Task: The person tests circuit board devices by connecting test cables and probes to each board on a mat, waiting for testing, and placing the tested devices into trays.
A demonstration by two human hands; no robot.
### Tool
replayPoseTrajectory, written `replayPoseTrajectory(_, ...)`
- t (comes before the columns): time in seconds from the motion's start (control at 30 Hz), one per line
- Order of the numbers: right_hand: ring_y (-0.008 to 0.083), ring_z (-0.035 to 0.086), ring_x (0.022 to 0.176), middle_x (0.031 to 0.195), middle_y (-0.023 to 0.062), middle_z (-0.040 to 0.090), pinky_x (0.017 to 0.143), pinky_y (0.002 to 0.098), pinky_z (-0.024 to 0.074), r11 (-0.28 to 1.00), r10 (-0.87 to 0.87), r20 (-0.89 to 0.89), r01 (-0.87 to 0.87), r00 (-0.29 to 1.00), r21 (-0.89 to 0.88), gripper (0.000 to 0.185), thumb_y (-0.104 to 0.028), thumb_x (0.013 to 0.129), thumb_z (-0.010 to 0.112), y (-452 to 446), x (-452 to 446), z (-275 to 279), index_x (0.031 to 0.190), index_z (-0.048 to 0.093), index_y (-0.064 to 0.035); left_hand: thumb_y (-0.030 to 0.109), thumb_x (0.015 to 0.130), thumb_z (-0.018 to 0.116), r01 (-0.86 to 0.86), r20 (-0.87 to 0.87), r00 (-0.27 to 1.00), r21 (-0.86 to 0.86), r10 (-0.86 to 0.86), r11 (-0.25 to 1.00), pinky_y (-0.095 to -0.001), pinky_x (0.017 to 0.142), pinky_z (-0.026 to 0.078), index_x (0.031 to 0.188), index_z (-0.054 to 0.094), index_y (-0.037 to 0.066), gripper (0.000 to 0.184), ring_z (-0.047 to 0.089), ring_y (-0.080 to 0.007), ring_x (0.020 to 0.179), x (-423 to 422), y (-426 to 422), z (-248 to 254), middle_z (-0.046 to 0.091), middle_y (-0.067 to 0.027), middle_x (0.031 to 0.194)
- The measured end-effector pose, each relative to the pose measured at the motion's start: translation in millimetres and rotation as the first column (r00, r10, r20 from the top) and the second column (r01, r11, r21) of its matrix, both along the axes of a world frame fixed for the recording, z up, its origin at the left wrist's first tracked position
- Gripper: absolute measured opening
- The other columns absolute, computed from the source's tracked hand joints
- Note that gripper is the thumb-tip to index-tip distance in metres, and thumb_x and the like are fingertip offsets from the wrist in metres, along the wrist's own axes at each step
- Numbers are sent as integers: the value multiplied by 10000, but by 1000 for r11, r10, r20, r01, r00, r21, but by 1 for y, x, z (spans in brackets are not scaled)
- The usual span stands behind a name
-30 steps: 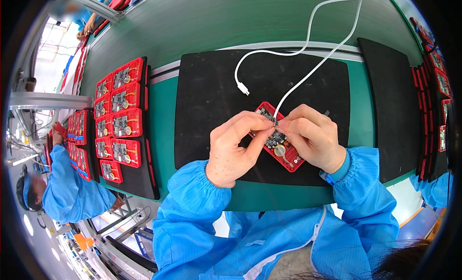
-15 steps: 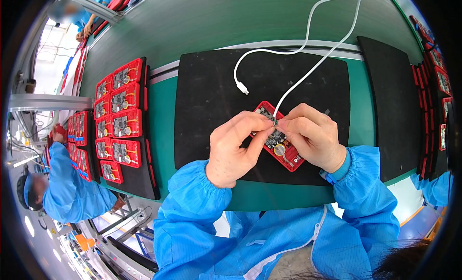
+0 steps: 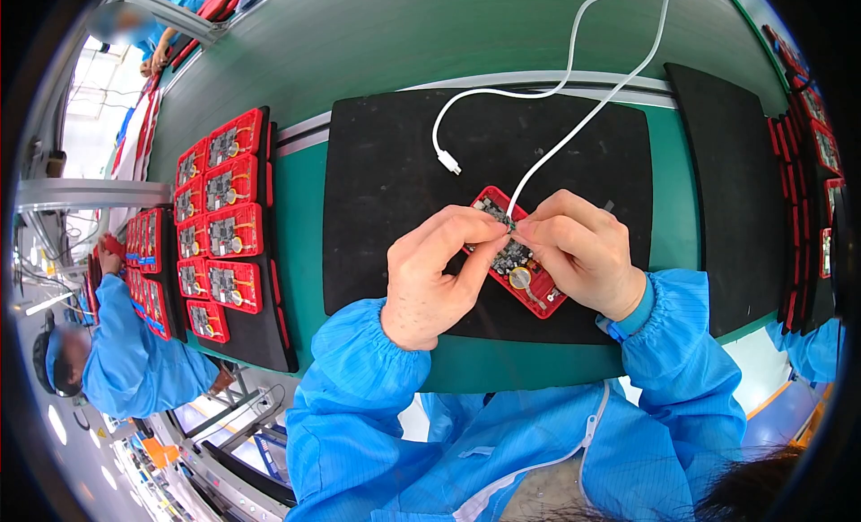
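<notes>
A red plastic case (image 3: 554, 301) with a circuit board (image 3: 504, 260) and a round coin cell (image 3: 519, 278) in it lies slantwise under my hands. My left hand (image 3: 435, 275) pinches with thumb and forefinger at the board's upper part. Opposite it, my right hand (image 3: 587, 253) is closed in a pinch too, and both sets of fingertips meet there. Down to that spot runs a white cable (image 3: 574, 143); its end is hidden by the fingertips. What the fingers grip is too small to make out. A second cable end with a small plug (image 3: 449, 163) lies loose beyond my left hand.
Beneath the case is a black mat (image 3: 386, 181) on the green bench. To the left, a black board holds several red cases (image 3: 235, 230) with circuit boards. Another black mat (image 3: 731, 208) and stacked red cases (image 3: 823, 150) are at right. A co-worker (image 3: 134, 352) is at left.
</notes>
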State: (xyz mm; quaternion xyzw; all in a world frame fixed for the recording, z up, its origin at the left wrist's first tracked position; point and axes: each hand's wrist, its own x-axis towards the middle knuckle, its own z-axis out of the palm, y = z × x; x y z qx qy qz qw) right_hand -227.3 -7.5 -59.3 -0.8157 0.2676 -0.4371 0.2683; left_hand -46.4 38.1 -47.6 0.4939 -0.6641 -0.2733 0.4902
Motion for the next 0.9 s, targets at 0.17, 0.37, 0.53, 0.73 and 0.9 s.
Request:
replayPoseTrajectory(0.17,211,592,615,770,81,563,514,310,492,1000,9,8,-9,1000,10,65,4,794,667,2,-1,0,839,632,-27,-101,752,711,7,17,1000,-31,-6,1000,-279,649,540,873,646,1,172,676,-196,756,0,2,-1,676,-106,856)
replayPoseTrajectory(0.37,209,591,610,766,79,561,511,309,493,1000,-4,0,4,1000,-5,66,1,794,672,0,0,-1,833,628,-29,-97,754,713,10,16,1000,-36,-10,999,-276,648,540,874,649,2,168,677,-194,759,1,-1,-3,679,-106,857)
replayPoseTrajectory(0.53,208,591,607,763,80,558,507,309,493,1000,-4,-6,4,1000,0,68,-4,793,678,0,0,0,825,623,-30,-94,756,716,14,20,1000,-28,-14,999,-274,648,539,872,647,1,165,678,-193,761,1,-1,-3,679,-109,856)
replayPoseTrajectory(0.73,210,591,608,761,83,559,510,309,494,1000,-4,8,4,1000,-6,73,6,789,675,0,0,-1,833,627,-28,-93,755,718,14,9,1000,-30,-14,999,-276,650,539,870,645,2,166,676,-194,762,1,-1,-3,679,-111,855)
replayPoseTrajectory(0.9,208,594,618,764,84,562,519,303,495,1000,2,9,-2,1000,0,71,16,790,667,0,0,-1,836,630,-24,-96,751,718,12,3,1000,-21,-12,1000,-278,656,540,872,645,2,172,677,-198,765,1,-1,-3,679,-113,856)
